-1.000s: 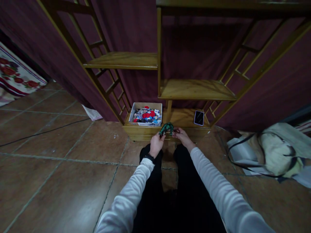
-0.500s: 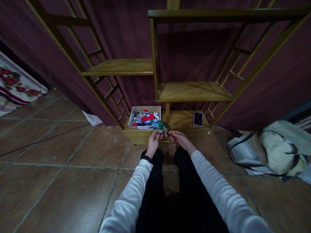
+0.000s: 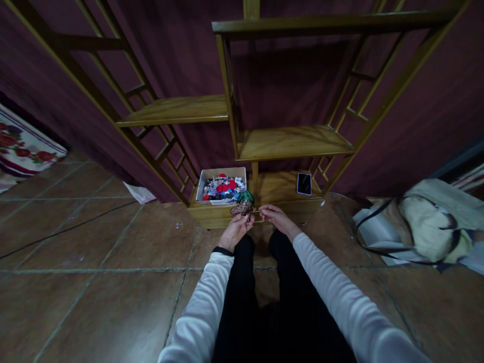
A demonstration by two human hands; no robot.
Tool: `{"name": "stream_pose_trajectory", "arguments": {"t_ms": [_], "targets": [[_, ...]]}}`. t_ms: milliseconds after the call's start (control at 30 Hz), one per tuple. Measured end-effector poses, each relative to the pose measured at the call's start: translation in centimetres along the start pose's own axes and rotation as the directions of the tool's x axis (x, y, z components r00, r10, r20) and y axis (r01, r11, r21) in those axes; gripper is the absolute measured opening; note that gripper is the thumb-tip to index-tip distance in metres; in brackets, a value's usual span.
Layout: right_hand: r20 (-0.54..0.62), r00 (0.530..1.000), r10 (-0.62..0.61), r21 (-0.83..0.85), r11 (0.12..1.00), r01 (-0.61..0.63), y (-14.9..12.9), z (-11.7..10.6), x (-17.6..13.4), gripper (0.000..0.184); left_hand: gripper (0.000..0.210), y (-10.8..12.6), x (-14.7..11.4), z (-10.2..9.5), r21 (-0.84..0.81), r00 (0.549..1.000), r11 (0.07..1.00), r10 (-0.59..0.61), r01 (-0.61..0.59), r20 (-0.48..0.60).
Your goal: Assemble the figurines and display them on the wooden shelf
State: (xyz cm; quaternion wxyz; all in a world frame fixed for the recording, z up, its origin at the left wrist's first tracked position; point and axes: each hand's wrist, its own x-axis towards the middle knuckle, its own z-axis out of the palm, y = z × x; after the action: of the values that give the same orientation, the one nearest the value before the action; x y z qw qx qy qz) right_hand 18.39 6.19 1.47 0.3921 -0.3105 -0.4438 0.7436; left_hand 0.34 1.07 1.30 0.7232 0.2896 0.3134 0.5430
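A shiny, glittering piece, green at the top and brownish below, is pinched in the fingers of my left hand. Its exact kind is too small to make out. My right hand hovers just to the right of it, fingers loosely bent with the tips pointing left and a small gap to the piece. Nothing shows in that hand. Directly behind the piece, an open cardboard box on the cabinet's low shelf holds many small colourful items, with red, white and blue among them.
A phone lies on the right of the low wooden cabinet. Shelves jut out above it. Bags rest on the tiled floor at right; a cable and a paper lie at left.
The glittering piece has turned in my left hand, its brown part now pointing left. My right fingertips have come away from it slightly. The whole view has shifted a little.
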Motion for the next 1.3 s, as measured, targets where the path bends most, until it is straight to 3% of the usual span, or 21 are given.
{"name": "stream_pose_trajectory", "arguments": {"t_ms": [100, 200, 367, 633, 833, 1300], "targets": [[0.006, 1.000, 0.006, -0.024, 1.000, -0.006, -0.1, 0.3, -0.1, 0.028, 0.013, -0.1, -0.2, 0.3, 0.001, 1.000, 1.000, -0.015, 0.015, -0.012], [-0.002, 1.000, 0.008, -0.020, 1.000, -0.008, 0.0, 0.4, 0.0, 0.029, 0.016, -0.2, -0.4, 0.4, 0.028, 0.999, 0.999, -0.033, 0.034, -0.031], [-0.005, 1.000, 0.005, -0.010, 1.000, -0.005, 0.2, 0.4, 0.1, 0.030, 0.018, -0.2, -0.7, 0.4, 0.015, 0.998, 0.999, -0.047, 0.047, 0.037], [-0.047, 0.999, 0.017, 0.026, 1.000, -0.016, 0.9, 0.2, 0.4, 0.036, 0.016, 0.0, -1.0, 1.0, 0.094, 0.997, 0.993, -0.073, 0.074, -0.013], [-0.082, 0.996, -0.016, 0.084, 0.996, 0.023, 1.3, 0.2, 0.9, 0.031, 0.019, -0.5, -0.6, 1.0, 0.028, 0.995, 0.997, -0.070, 0.068, 0.067], [-0.064, 0.996, -0.066, 0.023, 0.997, 0.068, 0.6, 0.3, 0.4, 0.027, 0.018, -0.3, -0.6, 1.4, 0.033, 0.997, 0.997, -0.065, 0.063, 0.043]]}}
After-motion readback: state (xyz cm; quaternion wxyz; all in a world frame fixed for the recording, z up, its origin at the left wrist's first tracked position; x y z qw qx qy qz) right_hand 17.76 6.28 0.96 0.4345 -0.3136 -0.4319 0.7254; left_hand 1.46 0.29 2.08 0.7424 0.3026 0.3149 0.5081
